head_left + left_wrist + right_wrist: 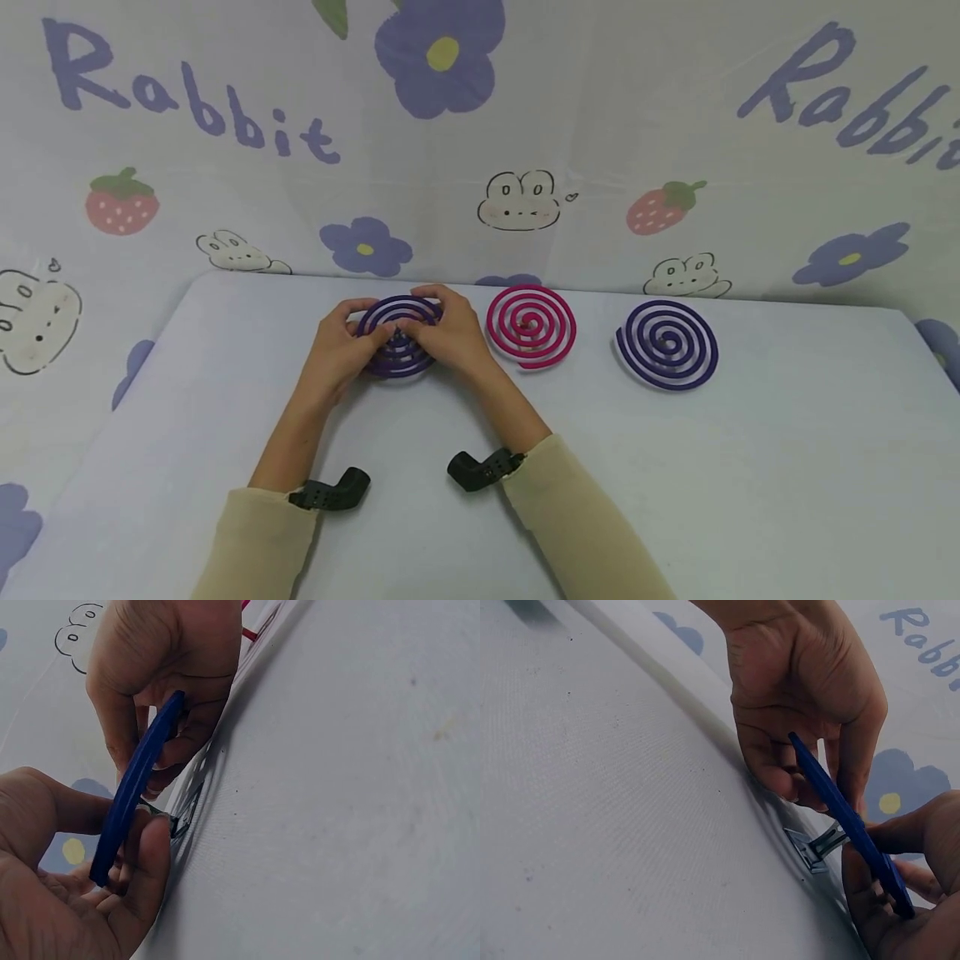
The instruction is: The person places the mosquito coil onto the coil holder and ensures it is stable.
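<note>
Both hands hold one dark purple mosquito coil (397,372) at the back of the table, left of the other coils. My left hand (336,346) grips its left side, and my right hand (454,330) grips its right side. Both thumbs press near the coil's centre, with fingers reaching round the edge and underneath. Seen edge-on in the right wrist view, the coil (838,806) is tilted, with a small metal stand (810,850) under its middle. That stand's flat base is close over the white tabletop. Fingers partly hide where stand and coil meet.
A pink coil (531,323) lies just right of my right hand, with a dark purple coil (666,342) farther right. Both sit slightly raised on the white table (787,458). A printed cloth (600,108) hangs behind the table's back edge.
</note>
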`<state>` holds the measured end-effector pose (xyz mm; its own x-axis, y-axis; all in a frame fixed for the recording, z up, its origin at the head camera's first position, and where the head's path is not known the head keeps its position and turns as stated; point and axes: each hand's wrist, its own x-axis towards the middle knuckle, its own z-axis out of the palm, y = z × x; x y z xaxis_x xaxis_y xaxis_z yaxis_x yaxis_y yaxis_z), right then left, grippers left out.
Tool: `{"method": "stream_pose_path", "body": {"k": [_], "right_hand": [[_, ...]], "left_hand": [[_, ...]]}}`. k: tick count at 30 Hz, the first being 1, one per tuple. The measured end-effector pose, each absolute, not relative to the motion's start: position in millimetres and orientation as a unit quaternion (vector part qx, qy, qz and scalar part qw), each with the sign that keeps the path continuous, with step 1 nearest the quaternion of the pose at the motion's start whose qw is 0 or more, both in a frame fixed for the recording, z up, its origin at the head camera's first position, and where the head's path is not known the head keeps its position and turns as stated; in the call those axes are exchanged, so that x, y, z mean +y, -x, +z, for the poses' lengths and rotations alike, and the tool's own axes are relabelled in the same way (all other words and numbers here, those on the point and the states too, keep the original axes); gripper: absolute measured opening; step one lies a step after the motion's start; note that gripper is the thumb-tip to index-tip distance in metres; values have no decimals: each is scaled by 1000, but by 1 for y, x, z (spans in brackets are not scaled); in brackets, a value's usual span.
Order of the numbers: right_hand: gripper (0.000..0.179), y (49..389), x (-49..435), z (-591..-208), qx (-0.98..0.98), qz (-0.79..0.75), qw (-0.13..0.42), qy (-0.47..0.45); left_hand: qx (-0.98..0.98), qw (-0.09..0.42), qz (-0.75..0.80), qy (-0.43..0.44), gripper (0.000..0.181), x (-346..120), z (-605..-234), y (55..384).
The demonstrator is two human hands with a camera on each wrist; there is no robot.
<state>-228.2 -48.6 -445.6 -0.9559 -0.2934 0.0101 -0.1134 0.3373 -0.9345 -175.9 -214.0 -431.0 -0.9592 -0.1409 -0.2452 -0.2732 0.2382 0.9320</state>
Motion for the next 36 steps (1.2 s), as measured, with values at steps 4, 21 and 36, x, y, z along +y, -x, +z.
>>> {"method": "stream_pose_path", "body": {"k": [4,21,36], "right_hand": [[51,227,-48,-444,823,-547,66,135],[50,224,-44,-436,859,-490,40,142],[48,225,-34,-420,893,-425,35,145]], "left_hand": [[787,55,602,126,61,-214,-429,175],[801,65,583,121,60,-217,-428,174],[816,59,560,131,59,-219,-426,172]]}}
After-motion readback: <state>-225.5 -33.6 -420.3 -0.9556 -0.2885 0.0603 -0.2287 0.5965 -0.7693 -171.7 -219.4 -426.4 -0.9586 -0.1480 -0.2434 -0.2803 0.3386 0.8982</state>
